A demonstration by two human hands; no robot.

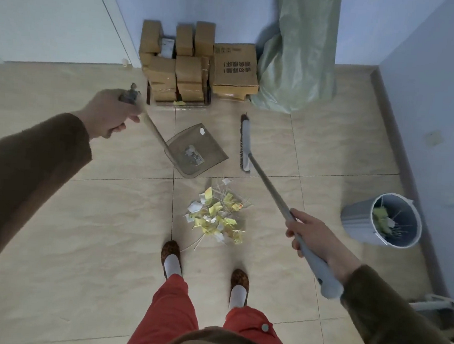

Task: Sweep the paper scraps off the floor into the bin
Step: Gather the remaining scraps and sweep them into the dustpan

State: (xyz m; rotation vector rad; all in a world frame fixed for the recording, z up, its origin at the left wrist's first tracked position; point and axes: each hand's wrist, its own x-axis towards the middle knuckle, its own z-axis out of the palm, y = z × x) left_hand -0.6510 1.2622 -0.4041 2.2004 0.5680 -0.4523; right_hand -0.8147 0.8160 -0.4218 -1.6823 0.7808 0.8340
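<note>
The paper scraps (216, 216) lay heaped on the floor (82, 229) just ahead of the person's feet, a loose yellow and white pile with thin sticks poking out. The left hand (109, 112) had its fingers curled tight round the top of the dustpan (195, 153) handle; the pan sat at about twelve o'clock from the pile, its open mouth seemingly facing away toward one o'clock, handle slanting back to ten. One scrap already lay inside. The right hand (310, 236) gripped the broom (273, 191) shaft low down, fingers wrapped around it. The shaft's long axis ran from five o'clock up to eleven, the bristle head lying roughly twelve-to-six just beside the pan. I took it she meant to reposition both before pushing the heap in. The bin (386, 220) stood well apart at three o'clock, tilted against the wall, already holding scraps.
</note>
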